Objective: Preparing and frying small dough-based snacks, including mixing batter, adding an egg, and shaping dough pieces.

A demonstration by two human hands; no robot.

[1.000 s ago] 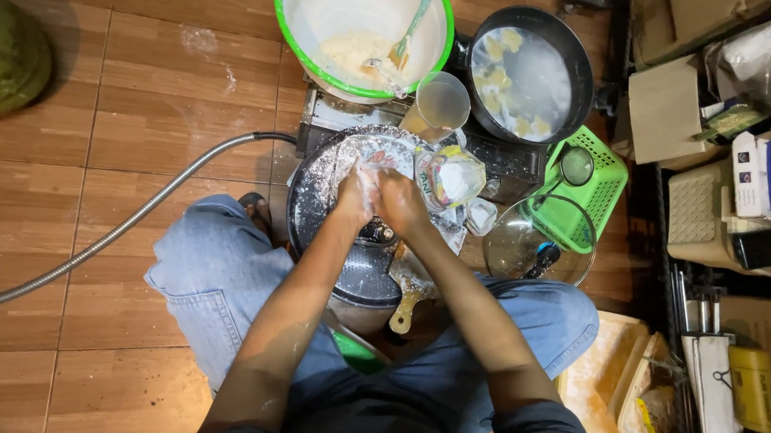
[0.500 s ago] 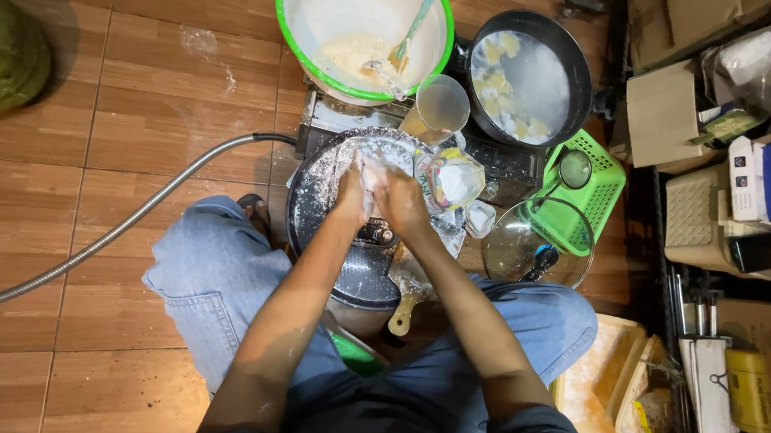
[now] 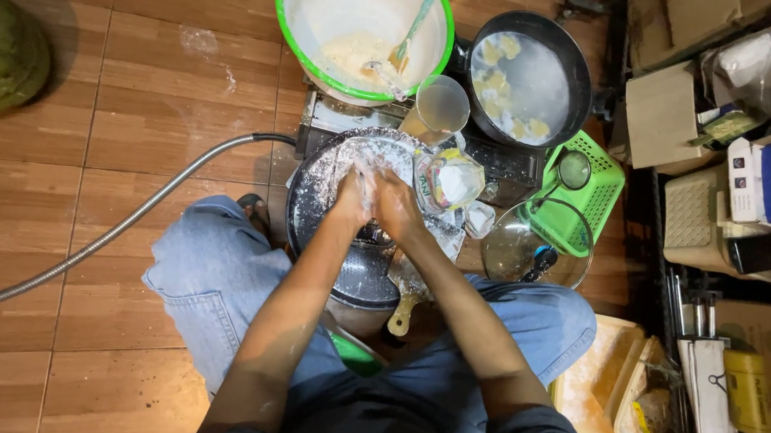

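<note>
Both hands, left hand (image 3: 351,201) and right hand (image 3: 397,206), press together around a lump of dough (image 3: 371,182) over the floured round tray (image 3: 316,185); several shaped pieces already sit in the black pan (image 3: 528,74), batter remains in the green-rimmed bowl (image 3: 361,28).

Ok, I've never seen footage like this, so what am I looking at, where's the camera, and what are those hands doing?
The single view comes from a camera on the person's head, looking straight down. The person sits on a wooden floor in jeans. Their left hand and right hand are pressed together over a round floured tray; whatever sits between them is hidden. Beyond the tray are a green-rimmed bowl of batter with a spoon, a clear cup, a dark pan with pale pieces, a green basket and a glass lid. A grey hose crosses the floor.
</note>
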